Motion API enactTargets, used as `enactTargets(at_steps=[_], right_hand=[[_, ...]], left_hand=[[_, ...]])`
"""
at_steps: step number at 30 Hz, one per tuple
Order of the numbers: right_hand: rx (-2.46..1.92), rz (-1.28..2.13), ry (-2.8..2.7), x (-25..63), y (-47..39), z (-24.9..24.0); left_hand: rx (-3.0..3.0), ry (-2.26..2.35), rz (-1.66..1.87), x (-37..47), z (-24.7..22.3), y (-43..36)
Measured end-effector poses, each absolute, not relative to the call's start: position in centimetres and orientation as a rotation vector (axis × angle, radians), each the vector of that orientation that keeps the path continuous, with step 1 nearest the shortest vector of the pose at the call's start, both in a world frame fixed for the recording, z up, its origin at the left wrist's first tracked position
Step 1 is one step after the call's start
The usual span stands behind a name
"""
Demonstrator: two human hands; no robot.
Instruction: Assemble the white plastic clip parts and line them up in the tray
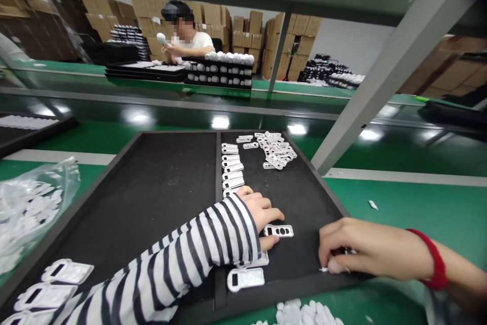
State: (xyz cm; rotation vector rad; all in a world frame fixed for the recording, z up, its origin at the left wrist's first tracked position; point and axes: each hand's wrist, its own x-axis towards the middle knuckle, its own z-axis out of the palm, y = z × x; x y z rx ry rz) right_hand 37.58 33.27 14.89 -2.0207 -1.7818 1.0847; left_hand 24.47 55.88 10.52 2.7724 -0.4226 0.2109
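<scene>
My left hand (262, 213), in a black-and-white striped sleeve, rests low over the black tray (175, 178). Its thumb and forefinger straddle a white plastic cover (283, 231) with a dark window and round holes, which lies between them on the tray. At the tray's right front edge, my right hand (348, 246), wearing a red wristband, has its fingertips pinched on a small white piece (323, 269); most of that piece is hidden. Another white cover (246, 279) lies below my left wrist. A row of similar covers (233, 175) runs along the tray's divider.
A loose pile of white covers (277, 148) fills the tray's far right. More white shells (67, 271) lie at its front left. A plastic bag of parts (38, 203) sits left; small white caps (304, 312) lie in front. A slanted metal post (380, 71) rises right. Across the line sits a co-worker (194, 43).
</scene>
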Motion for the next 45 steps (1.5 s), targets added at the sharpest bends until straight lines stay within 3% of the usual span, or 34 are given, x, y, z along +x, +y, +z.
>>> enactTargets(at_steps=[10,14,20,25,32,45], right_hand=[[-2.017,0.985,-1.678,38.1,33.8,14.1],[-2.096,0.621,-1.622,37.1,34.6,14.0],[-2.036,-0.021,-1.974,35.1,35.9,11.6],[-1.934,-0.284,-2.006,34.8,36.1,10.1],[-1.914,-0.346,-2.06,35.0,36.4,10.2],[-1.915,-0.098,-1.936,35.1,35.5,10.5]], left_hand=[[2.763,-0.402,0.159,24.3,10.8,55.8],[2.792,-0.373,0.102,24.4,10.8,55.5],[2.808,-0.322,0.067,24.4,11.0,55.1],[2.797,-0.318,0.031,24.4,11.1,55.1],[2.809,-0.332,0.035,24.5,11.0,55.1],[2.795,-0.351,0.084,24.4,11.0,55.2]])
